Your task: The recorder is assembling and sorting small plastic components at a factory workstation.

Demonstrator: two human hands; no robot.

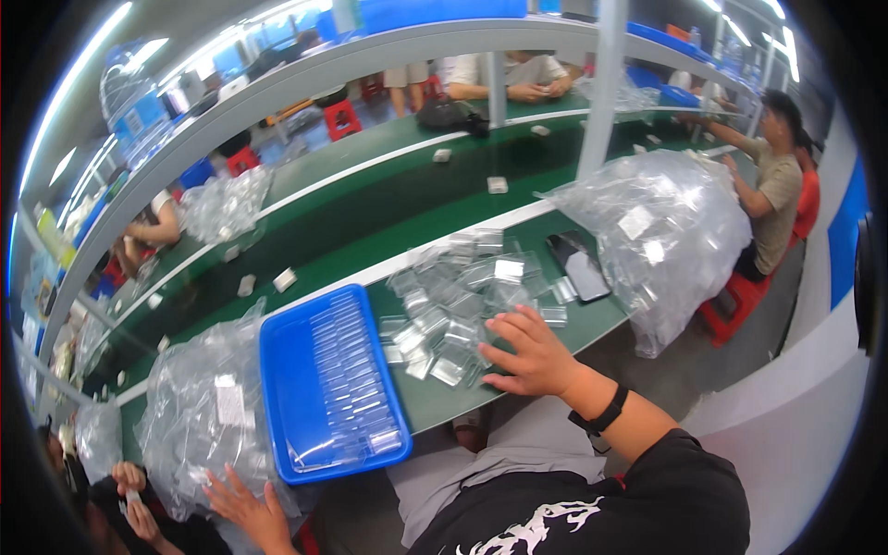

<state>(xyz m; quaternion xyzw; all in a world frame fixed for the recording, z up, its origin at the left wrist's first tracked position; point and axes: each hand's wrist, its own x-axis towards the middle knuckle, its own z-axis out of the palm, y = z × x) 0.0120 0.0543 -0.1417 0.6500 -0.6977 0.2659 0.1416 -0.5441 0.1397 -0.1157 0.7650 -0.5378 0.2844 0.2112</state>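
Observation:
My right hand (535,356) reaches over the near edge of a heap of small clear plastic cases (451,319), fingers spread and holding nothing that I can see. My left hand (248,511) is at the lower left, fingers apart, against or just in front of a large clear plastic bag (199,407). Whether it touches the bag I cannot tell. Between my hands a blue tray (294,407) lies on the green worktop, its near end by the table edge. Rows of clear plastic cases (347,370) fill the tray's right part; its left strip shows bare blue.
A dark phone (579,266) lies right of the heap. Beyond it bulges another clear bag (661,236). A green conveyor belt (370,222) carries scattered small white pieces. A metal post (606,92) rises behind. Co-workers sit around; one person's hands (137,499) are at my left.

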